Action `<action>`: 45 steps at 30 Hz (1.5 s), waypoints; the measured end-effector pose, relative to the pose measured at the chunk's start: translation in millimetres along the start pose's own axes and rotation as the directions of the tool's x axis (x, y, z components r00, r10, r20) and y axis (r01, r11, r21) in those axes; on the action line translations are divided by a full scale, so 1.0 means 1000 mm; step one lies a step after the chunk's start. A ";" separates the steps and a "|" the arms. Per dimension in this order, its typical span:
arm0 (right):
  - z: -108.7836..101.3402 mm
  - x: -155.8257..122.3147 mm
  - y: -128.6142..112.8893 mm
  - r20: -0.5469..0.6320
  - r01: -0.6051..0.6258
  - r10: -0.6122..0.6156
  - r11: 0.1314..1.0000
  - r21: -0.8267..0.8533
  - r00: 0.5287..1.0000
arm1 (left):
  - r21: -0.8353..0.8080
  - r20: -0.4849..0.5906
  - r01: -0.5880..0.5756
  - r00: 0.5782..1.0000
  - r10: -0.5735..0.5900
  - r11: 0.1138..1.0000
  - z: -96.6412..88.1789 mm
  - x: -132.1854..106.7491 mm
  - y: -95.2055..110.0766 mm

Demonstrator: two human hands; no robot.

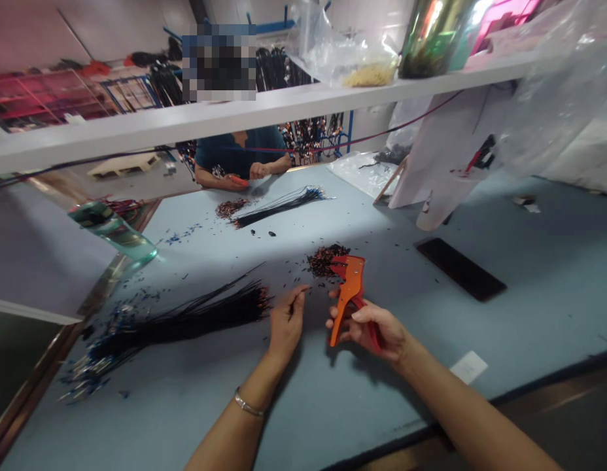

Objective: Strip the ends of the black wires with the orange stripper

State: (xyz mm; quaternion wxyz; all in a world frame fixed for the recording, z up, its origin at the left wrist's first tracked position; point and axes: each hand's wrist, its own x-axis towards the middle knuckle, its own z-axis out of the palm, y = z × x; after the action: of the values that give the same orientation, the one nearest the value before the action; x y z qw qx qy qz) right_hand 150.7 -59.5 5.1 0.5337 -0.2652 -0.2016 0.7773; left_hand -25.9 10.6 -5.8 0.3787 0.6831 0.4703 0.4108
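Observation:
An orange and red wire stripper is held in my right hand, its head pointing up and away from me. My left hand is closed in a pinch, with the short dark end of a wire sticking out at the fingertips toward the stripper. That end is apart from the tool's jaws. Left of this hand lies a thick bundle of black wires, copper-coloured ends to the right, blue and silver terminals to the left. Just behind the stripper's head is a pile of small stripped insulation bits.
Across the table, a person holds a red tool near another wire bundle. A black phone lies right, near a white cup. A green bottle stands left. A white shelf spans above the table.

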 end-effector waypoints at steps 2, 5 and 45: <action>0.000 0.000 0.003 0.030 -0.010 0.011 1.000 -0.029 0.999 | 0.025 -0.015 -0.004 1.000 0.004 1.000 0.000 0.000 0.002; 0.000 -0.001 0.003 0.053 -0.020 0.027 0.992 -0.128 0.998 | 0.066 -0.040 -0.008 0.999 0.011 0.998 -0.001 -0.001 0.004; -0.003 -0.007 -0.001 0.048 -0.160 0.192 0.909 -0.384 0.980 | -0.101 -0.007 0.007 1.000 -0.008 0.995 0.002 -0.005 0.006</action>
State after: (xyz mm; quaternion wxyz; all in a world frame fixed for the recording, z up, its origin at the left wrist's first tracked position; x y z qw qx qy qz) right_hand 155.4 -65.7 4.3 0.3912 -0.3470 -0.3455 0.7792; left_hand -23.1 3.6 -2.8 0.4124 0.6597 0.4531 0.4351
